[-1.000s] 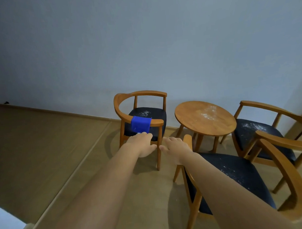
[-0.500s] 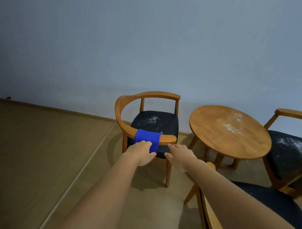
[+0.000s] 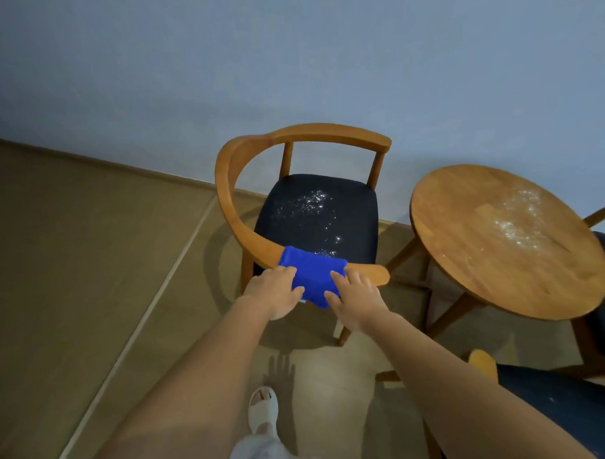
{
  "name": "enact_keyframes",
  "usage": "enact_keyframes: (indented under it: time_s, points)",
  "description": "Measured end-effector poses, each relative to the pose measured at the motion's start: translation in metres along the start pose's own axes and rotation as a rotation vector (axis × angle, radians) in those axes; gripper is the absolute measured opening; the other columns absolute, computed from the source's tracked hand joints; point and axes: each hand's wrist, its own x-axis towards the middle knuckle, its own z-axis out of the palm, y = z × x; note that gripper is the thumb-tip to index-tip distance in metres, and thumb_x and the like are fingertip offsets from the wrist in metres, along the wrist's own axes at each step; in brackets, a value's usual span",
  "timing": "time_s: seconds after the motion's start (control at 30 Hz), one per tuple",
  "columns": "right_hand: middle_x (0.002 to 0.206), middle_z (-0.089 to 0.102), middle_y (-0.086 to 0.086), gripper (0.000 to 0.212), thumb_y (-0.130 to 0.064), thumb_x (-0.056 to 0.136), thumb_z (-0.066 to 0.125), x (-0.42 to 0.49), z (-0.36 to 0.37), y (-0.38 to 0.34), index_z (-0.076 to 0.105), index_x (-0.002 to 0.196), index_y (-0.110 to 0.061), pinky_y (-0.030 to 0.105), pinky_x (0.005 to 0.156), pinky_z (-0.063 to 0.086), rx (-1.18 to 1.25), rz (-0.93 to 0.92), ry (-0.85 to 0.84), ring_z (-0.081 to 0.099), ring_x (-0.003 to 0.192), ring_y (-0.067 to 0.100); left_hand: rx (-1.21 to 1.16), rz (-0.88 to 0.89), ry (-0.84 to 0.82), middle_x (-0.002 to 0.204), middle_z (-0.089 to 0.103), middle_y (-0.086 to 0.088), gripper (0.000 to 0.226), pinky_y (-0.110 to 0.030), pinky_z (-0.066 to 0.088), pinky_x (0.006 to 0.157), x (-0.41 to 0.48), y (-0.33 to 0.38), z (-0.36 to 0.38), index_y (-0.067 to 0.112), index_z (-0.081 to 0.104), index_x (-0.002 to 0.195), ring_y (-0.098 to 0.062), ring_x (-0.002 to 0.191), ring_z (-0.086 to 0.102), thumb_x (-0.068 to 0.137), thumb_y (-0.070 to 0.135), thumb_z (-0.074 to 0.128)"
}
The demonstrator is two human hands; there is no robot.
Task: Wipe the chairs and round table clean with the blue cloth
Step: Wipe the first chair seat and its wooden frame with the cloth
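Tan floor (image 3: 73, 271) beneath wooden chair (image 3: 325, 130) and round table (image 3: 466, 258), white powder (image 3: 513, 222) atop.

My left hand (image 3: 274, 292) and right hand (image 3: 357, 298) hold either side of a blue cloth (image 3: 313, 275) draped over a wooden armchair's (image 3: 224, 184) curved rail. White powder (image 3: 310, 201) speckles its black seat (image 3: 357, 210) and the round table (image 3: 467, 278) beside it.

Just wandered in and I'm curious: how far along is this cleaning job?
Nothing looks wiped yet: white specks dot the chair seat and the round table. In hand: the left hand and right hand grip the blue cloth draped over the chair's armrest. Left to do: wiping every chair and the table.
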Motion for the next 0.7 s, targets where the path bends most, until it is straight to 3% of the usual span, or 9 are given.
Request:
enact_keyframes:
  time_s: [0.17,0.4,0.47,0.53,0.6,0.7]
  points:
    - [0.157,0.010,0.008,0.056,-0.043,0.100,0.026,0.063,0.018,-0.014,0.014,0.148,-0.017,0.041,0.114,0.018,-0.027,0.113,-0.037,0.010,0.143,0.029,0.085,0.108,-0.013,0.145,0.037,-0.003,0.051,-0.039,0.033,0.105,0.064,-0.037,0.007,0.015,0.031,0.142,-0.020,0.132,0.035,0.097,0.035,0.042]
    - [0.158,0.003,0.007,0.054,-0.039,0.102,0.018,0.134,0.046,-0.029,0.008,0.150,-0.017,0.037,0.117,0.002,0.018,0.088,0.067,-0.002,0.145,0.025,0.181,0.178,-0.052,0.158,0.005,0.001,0.061,-0.038,0.007,0.115,0.127,-0.077,0.039,0.017,0.008,0.150,-0.016,0.145,0.003,0.098,0.041,0.031]
    - [0.158,0.002,0.006,0.055,-0.041,0.101,0.016,0.146,0.062,-0.023,0.005,0.150,-0.018,0.037,0.116,-0.001,0.010,0.051,0.028,-0.004,0.145,0.024,0.190,0.202,-0.053,0.157,0.011,-0.002,0.060,-0.038,0.009,0.115,0.134,-0.079,0.053,0.014,0.015,0.149,-0.018,0.145,0.009,0.097,0.041,0.028]
    - [0.158,0.007,0.007,0.057,-0.044,0.099,0.012,0.154,0.073,-0.012,0.007,0.150,-0.019,0.035,0.115,-0.003,-0.016,0.003,0.014,0.000,0.145,0.024,0.174,0.225,0.010,0.145,0.040,-0.011,0.060,-0.046,0.030,0.107,0.141,-0.075,0.065,0.007,0.041,0.138,-0.026,0.134,0.039,0.091,0.040,0.030]
    - [0.153,0.026,0.010,0.059,-0.042,0.096,0.012,0.157,0.079,-0.002,0.023,0.147,-0.016,0.036,0.114,0.008,-0.072,-0.033,0.053,0.020,0.142,0.028,0.163,0.221,0.090,0.132,0.055,-0.015,0.057,-0.051,0.041,0.096,0.151,-0.069,0.080,0.004,0.054,0.128,-0.030,0.123,0.052,0.089,0.039,0.031]
    - [0.136,0.052,0.012,0.053,-0.035,0.093,0.026,0.159,0.087,0.013,0.047,0.136,-0.013,0.043,0.106,0.035,-0.121,-0.050,0.156,0.048,0.126,0.031,0.147,0.178,0.137,0.133,0.053,-0.016,0.056,-0.052,0.038,0.099,0.161,-0.048,0.093,0.004,0.054,0.128,-0.033,0.125,0.048,0.094,0.037,0.025]
